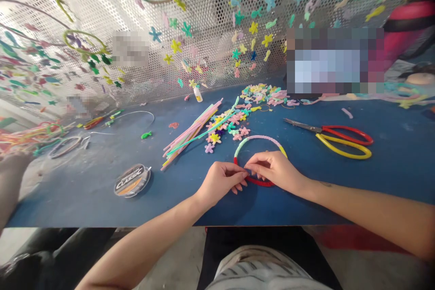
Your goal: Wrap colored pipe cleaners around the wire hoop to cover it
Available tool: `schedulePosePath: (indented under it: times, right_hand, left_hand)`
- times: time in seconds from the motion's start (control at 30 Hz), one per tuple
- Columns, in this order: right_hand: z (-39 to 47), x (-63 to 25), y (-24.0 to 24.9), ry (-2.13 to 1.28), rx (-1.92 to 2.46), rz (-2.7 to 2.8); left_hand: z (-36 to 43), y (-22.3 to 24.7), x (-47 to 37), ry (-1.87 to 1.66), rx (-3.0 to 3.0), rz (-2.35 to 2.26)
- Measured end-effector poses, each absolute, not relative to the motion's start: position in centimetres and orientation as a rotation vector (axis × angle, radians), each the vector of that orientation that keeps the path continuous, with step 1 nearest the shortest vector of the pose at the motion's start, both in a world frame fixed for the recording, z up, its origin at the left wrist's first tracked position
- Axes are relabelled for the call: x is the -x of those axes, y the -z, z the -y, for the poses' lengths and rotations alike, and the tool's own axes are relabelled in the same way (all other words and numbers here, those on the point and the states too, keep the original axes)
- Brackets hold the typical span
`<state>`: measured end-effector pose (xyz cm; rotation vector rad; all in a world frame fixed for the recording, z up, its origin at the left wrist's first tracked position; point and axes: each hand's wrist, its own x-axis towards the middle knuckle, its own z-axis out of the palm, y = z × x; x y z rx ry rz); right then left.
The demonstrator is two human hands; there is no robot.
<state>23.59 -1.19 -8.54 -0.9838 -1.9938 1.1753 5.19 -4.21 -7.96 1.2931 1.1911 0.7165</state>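
A hoop (261, 137) wrapped in fuzzy red, mint, lilac and yellow lies on the table in front of me. My left hand (222, 180) pinches its red section at the lower left, thumb and fingers pressed together. From above, my right hand (273, 168) reaches over the hoop, its fingertips closed on the same red stretch close to the left fingertips. Whether a loose strand end sits between the fingertips is too small to tell. Just beyond the hoop are small fuzzy flowers (215, 138) and a bundle of pipe cleaners (193, 129).
Scissors (343, 138) with red and yellow handles lie to the right. A clear spool of line (132, 181) is at the left, and a small white bottle (197, 94) stands by the perforated metal panel (204, 68). Another person's arm (13, 181) rests at the far left.
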Motion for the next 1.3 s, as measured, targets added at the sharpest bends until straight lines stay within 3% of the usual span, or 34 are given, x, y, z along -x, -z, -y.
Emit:
schedulePosePath:
  times: [0.77, 1.1, 1.3]
  right_hand:
    - [0.8, -23.7, 8.3, -1.318, 1.144, 2.141]
    - [0.3, -24.0, 7.9, -1.377, 1.096, 2.187]
    - [0.1, -24.1, 8.0, -1.415, 1.093, 2.166]
  left_hand:
    - [5.7, 7.2, -4.9, -0.767, -1.535, -1.242]
    - [5.9, 7.7, -4.6, -0.843, -2.638, -1.296]
    - [6.9, 7.9, -4.6, -0.653, -3.423, -1.144]
